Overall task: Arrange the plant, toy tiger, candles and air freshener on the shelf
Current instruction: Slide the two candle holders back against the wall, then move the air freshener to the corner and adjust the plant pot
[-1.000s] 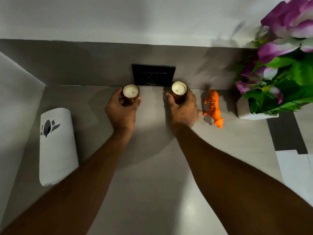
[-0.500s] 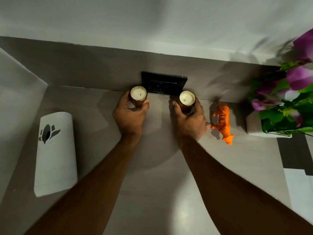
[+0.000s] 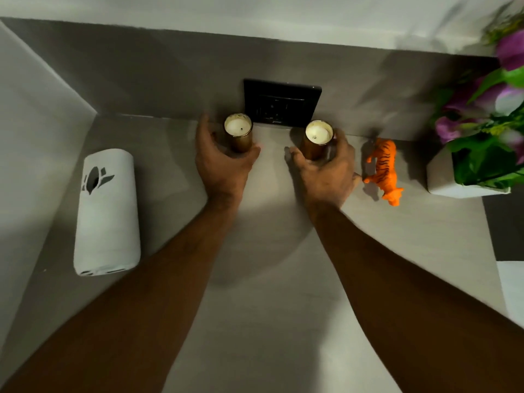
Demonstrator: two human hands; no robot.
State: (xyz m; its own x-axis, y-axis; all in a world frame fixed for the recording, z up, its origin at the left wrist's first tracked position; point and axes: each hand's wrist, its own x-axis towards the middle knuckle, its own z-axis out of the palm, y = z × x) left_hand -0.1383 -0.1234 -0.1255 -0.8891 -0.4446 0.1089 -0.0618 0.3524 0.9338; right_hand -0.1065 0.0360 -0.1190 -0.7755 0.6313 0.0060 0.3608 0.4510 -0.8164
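Two candles in brown glass holders stand upright on the grey shelf (image 3: 269, 279) near the back wall. My left hand (image 3: 224, 165) is cupped around the left candle (image 3: 238, 131), fingers spread with a gap to the glass. My right hand (image 3: 326, 174) curves around the right candle (image 3: 317, 137), thumb clear of it. The orange toy tiger (image 3: 384, 171) stands just right of my right hand. The plant (image 3: 487, 131), purple flowers in a white pot, sits at the far right. The white air freshener (image 3: 106, 214) is at the left.
A black socket plate (image 3: 282, 102) is on the back wall behind the candles. A side wall (image 3: 34, 123) closes the shelf's left end. The shelf's right end meets a dark strip (image 3: 504, 222) and a white surface below it.
Both hands have loosened from a closed grip on the candles to spread fingers. The candles stay standing by the wall. The camera has shifted, moving the plant toward the right edge.
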